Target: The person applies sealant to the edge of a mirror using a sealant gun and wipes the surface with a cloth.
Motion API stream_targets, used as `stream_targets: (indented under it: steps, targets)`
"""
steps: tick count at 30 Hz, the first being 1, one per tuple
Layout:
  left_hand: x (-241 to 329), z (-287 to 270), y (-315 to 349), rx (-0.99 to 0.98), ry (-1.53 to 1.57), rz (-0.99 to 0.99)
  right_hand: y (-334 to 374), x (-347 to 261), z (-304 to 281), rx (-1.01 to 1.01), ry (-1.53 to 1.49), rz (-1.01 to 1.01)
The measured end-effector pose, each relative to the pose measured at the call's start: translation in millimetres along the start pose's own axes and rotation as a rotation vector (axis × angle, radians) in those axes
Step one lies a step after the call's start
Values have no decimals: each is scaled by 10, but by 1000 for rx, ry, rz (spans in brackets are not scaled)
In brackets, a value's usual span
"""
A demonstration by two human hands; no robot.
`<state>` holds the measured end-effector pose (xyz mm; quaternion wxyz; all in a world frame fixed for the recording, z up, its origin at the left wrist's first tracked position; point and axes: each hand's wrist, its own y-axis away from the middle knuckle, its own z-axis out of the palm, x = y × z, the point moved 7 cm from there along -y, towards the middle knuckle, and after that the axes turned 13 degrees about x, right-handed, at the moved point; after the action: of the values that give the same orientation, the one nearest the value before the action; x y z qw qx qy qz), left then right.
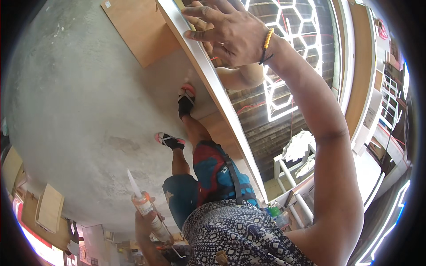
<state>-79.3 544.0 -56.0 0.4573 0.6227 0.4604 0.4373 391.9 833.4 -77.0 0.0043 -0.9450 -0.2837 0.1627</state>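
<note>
Head view: the left hand's [143,225] grip is closed around a caulk gun [161,231], held low over the floor [80,102]; the right hand [235,35] is spread at the mirror's [255,99] edge. An accidental squeeze could cause drips; uneven pressure might tip the mirror.

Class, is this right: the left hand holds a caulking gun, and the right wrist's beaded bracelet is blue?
Not blue: the head view shows a yellow beaded bracelet on the right wrist. The left hand does hold a caulking gun.
</note>
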Motion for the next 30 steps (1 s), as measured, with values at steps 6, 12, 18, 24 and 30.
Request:
stream_targets:
  steps: [6,12,18,24,30]
  targets:
    - [68,-38,-80,-13,-46,39,82,-107,17,40,36,-31]
    - [79,33,-123,-42,-65,59,332,-271,98,30,59,32]
    - [-40,-61,-200,-46,-96,84,626,-420,124,15,6,80]
    - [-168,-207,-296,-38,-153,122,881,-674,205,-18,38,68]
    - [-291,-310,-420,-32,-66,175,1204,-737,289,68,37,103]
